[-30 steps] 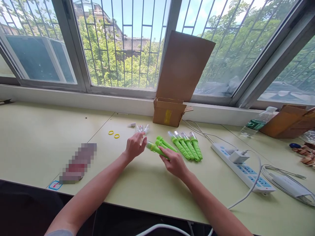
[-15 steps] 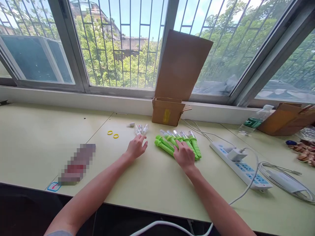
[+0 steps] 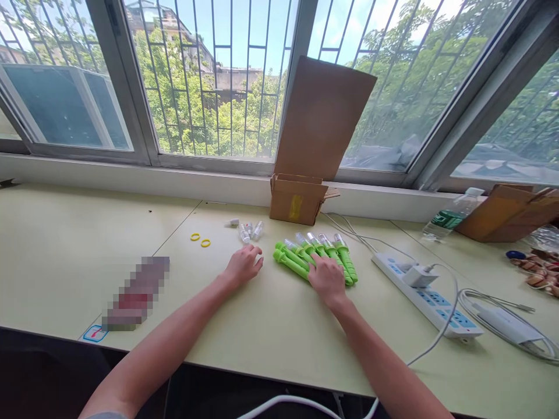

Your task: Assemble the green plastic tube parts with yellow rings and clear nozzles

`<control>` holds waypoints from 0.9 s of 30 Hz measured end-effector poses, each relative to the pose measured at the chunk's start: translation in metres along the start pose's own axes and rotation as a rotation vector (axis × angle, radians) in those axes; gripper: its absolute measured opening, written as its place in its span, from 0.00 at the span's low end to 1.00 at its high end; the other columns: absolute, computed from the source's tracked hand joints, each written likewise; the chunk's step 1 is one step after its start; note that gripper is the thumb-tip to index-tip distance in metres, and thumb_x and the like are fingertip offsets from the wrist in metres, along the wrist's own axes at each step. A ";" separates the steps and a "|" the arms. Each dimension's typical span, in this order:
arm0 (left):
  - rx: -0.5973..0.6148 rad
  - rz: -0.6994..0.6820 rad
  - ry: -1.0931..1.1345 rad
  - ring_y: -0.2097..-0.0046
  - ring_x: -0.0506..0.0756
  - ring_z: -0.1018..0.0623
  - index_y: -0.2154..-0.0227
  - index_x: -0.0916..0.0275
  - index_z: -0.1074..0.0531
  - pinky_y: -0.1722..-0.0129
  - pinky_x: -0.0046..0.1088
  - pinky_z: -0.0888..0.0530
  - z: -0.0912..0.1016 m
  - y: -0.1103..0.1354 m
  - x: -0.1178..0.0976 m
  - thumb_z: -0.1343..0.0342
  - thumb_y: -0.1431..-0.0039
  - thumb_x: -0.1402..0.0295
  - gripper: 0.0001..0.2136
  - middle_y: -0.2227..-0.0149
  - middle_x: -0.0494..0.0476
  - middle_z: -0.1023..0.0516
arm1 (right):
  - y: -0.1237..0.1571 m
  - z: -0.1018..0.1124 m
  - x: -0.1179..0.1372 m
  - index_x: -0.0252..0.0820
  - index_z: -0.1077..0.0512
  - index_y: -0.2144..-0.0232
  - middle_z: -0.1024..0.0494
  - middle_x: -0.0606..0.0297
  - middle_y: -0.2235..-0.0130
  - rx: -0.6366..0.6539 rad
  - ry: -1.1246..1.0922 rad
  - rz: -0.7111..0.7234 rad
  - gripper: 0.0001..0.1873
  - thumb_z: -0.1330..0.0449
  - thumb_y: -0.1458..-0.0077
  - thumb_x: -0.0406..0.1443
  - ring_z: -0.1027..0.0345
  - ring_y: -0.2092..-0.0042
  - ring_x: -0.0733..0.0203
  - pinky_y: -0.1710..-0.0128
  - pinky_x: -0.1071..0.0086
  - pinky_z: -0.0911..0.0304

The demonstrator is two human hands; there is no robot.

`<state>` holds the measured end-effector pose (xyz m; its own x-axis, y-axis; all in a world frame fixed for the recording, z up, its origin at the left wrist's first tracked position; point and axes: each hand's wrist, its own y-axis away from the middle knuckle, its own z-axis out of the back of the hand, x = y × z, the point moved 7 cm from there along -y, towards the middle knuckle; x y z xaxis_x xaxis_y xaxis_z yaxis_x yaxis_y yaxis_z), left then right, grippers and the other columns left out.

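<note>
Green stick (image 3: 301,253) now joins row (image 3: 344,257); right fingers (image 3: 318,259) atop, grip unclear; left fingers (image 3: 253,251) loose, empty.

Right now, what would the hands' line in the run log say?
right hand: on green handles | left hand: holding nothing, near clear caps | yellow rings: on table

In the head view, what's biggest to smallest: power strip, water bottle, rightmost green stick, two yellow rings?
1. Power strip
2. Water bottle
3. Rightmost green stick
4. Left yellow ring and right yellow ring: too alike to rank
</note>
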<state>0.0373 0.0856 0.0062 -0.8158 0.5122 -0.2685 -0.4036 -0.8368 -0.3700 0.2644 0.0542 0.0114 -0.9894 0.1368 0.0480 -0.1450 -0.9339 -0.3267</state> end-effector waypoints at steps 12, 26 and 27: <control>-0.010 -0.010 -0.016 0.60 0.55 0.25 0.59 0.60 0.31 0.62 0.31 0.30 -0.002 0.000 0.001 0.53 0.38 0.65 0.09 0.59 0.57 0.26 | 0.003 0.002 0.004 0.42 0.29 0.54 0.23 0.55 0.60 0.057 0.006 -0.010 0.16 0.53 0.40 0.33 0.35 0.53 0.49 0.56 0.58 0.46; 0.023 -0.019 -0.009 0.57 0.56 0.26 0.60 0.60 0.30 0.59 0.32 0.30 -0.004 0.000 0.000 0.51 0.39 0.65 0.09 0.58 0.58 0.27 | 0.005 0.000 0.005 0.42 0.28 0.56 0.24 0.54 0.60 0.026 0.002 -0.005 0.16 0.52 0.40 0.34 0.35 0.52 0.48 0.57 0.60 0.44; 0.022 -0.021 -0.007 0.57 0.56 0.26 0.60 0.60 0.30 0.58 0.32 0.30 -0.004 0.000 0.000 0.51 0.39 0.65 0.09 0.58 0.58 0.27 | 0.005 0.000 0.005 0.42 0.28 0.56 0.24 0.54 0.60 0.018 0.004 -0.003 0.15 0.52 0.40 0.34 0.35 0.52 0.48 0.57 0.61 0.44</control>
<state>0.0387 0.0867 0.0029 -0.8102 0.5281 -0.2543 -0.4295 -0.8301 -0.3556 0.2589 0.0502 0.0105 -0.9890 0.1410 0.0450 -0.1480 -0.9393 -0.3095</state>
